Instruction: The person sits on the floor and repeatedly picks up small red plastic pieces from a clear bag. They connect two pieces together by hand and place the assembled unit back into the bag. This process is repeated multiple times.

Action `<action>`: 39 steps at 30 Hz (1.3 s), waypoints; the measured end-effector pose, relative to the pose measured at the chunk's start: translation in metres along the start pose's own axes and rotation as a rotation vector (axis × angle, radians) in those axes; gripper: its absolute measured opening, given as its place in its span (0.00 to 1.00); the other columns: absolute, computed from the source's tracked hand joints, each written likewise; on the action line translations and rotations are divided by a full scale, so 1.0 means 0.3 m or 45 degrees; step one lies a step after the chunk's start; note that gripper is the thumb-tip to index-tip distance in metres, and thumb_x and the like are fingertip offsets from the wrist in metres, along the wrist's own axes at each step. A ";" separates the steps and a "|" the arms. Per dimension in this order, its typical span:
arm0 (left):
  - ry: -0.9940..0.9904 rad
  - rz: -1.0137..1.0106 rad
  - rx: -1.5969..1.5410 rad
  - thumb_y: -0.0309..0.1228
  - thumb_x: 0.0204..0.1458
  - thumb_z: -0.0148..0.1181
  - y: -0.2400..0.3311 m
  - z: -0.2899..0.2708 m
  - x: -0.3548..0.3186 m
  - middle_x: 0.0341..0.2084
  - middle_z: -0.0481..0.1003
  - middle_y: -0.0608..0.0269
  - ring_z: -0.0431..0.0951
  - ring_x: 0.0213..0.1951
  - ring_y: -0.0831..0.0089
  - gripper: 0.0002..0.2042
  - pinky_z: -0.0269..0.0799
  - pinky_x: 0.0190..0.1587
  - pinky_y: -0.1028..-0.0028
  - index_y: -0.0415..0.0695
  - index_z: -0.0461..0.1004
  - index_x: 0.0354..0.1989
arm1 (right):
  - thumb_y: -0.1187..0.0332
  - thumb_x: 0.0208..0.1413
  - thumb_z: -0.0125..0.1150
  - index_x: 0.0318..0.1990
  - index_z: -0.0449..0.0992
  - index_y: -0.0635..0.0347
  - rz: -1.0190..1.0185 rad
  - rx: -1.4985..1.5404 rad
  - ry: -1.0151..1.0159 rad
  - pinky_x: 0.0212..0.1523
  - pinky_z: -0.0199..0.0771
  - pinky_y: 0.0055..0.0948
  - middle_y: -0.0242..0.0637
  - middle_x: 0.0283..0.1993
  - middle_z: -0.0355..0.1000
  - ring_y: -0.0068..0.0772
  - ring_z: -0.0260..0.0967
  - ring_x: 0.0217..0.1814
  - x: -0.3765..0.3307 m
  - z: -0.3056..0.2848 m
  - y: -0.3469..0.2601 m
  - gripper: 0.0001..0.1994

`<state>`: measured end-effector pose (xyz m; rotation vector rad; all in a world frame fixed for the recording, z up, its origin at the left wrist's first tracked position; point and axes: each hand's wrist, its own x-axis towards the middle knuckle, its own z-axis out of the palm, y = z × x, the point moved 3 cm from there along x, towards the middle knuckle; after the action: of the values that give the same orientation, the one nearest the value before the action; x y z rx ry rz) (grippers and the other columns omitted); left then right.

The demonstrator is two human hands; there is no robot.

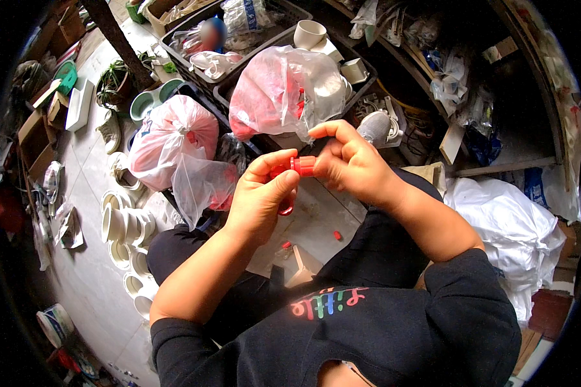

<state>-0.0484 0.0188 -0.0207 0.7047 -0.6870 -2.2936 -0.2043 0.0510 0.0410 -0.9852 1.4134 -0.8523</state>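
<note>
A small red plastic fitting (303,166) with a ribbed collar is held level in front of my chest. My left hand (259,197) pinches its wider end between thumb and fingers, and a curved red part of it shows below the thumb. The curled fingers of my right hand (355,161) close on the ribbed end; they are slightly blurred and cover its tip. Just beyond my hands stands a clear plastic bag (271,80) of red pieces. Another tied bag (177,132) with reddish contents is to its left.
Two small red pieces (337,236) lie on the floor between my legs. White pipe fittings (119,222) stand in rows at the left. Black crates (203,84) hold bags and parts ahead. A large white sack (503,219) sits at my right beside wooden shelving (503,166).
</note>
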 end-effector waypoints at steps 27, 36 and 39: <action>0.015 -0.008 0.041 0.26 0.47 0.59 0.002 0.004 -0.002 0.24 0.70 0.71 0.65 0.19 0.84 0.13 0.59 0.19 0.84 0.46 0.70 0.43 | 0.71 0.45 0.63 0.46 0.62 0.58 -0.341 -0.207 0.057 0.30 0.67 0.21 0.32 0.29 0.67 0.20 0.64 0.30 0.001 0.007 0.005 0.21; 0.005 -0.016 0.045 0.29 0.48 0.59 -0.001 0.010 -0.002 0.23 0.70 0.70 0.65 0.19 0.83 0.13 0.59 0.18 0.84 0.47 0.70 0.44 | 0.66 0.43 0.67 0.44 0.64 0.59 -0.249 -0.472 0.106 0.27 0.66 0.22 0.35 0.27 0.69 0.20 0.66 0.26 -0.006 0.003 -0.010 0.22; -0.007 -0.025 0.041 0.30 0.48 0.59 -0.006 0.002 0.003 0.23 0.70 0.69 0.65 0.18 0.83 0.14 0.58 0.17 0.84 0.47 0.70 0.44 | 0.69 0.42 0.66 0.43 0.65 0.60 -0.758 -0.559 0.156 0.27 0.67 0.25 0.37 0.29 0.68 0.21 0.67 0.29 -0.007 0.029 -0.016 0.20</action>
<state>-0.0501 0.0195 -0.0215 0.7240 -0.7243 -2.3078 -0.1953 0.0514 0.0455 -1.7703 1.4618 -1.0624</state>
